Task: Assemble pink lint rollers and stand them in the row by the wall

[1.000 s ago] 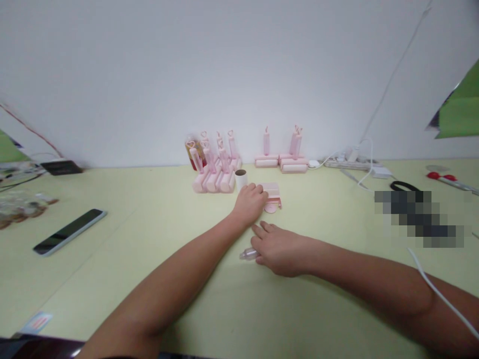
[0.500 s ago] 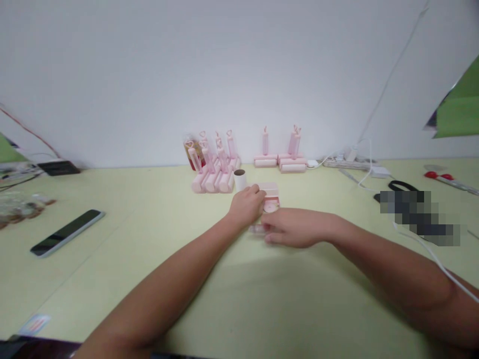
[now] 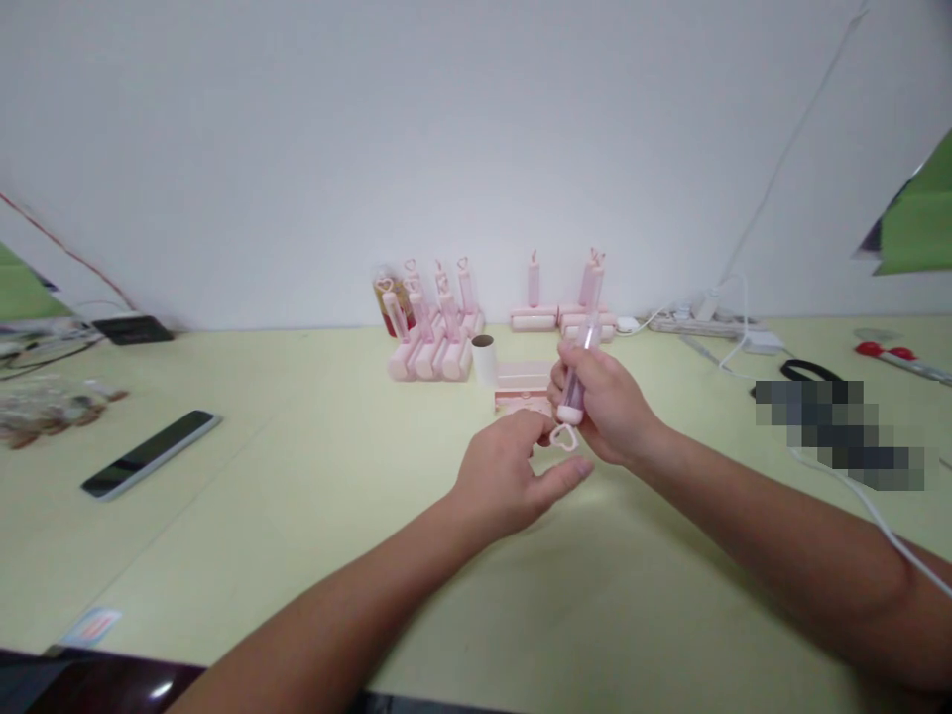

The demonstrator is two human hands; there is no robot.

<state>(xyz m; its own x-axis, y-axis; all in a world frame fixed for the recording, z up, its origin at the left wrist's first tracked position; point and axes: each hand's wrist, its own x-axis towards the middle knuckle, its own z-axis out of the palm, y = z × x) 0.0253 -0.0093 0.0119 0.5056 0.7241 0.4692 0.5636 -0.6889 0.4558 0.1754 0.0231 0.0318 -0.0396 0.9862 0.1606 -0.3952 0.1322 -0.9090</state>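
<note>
My right hand (image 3: 606, 397) is closed around a pink translucent lint roller handle (image 3: 572, 392), held tilted with its heart-shaped loop (image 3: 564, 437) toward me. My left hand (image 3: 506, 471) is beside the loop, thumb stretched out and apart from the fingers; whether a fingertip touches the loop I cannot tell. Behind my hands lies an opened pink lint roller case (image 3: 523, 375), partly hidden by them. A white roll with a brown core (image 3: 484, 362) stands upright at its left.
Several pink lint rollers (image 3: 427, 357) stand in a group at the back left, more (image 3: 534, 317) by the wall. A phone (image 3: 153, 454) lies at left. A power strip (image 3: 695, 322), white cable (image 3: 840, 486) and black strap (image 3: 810, 372) are at right.
My right hand has lifted the lint roller handle off the table and turned it, loop toward me. My left hand has left the case and moved nearer to me, its thumb spreading.
</note>
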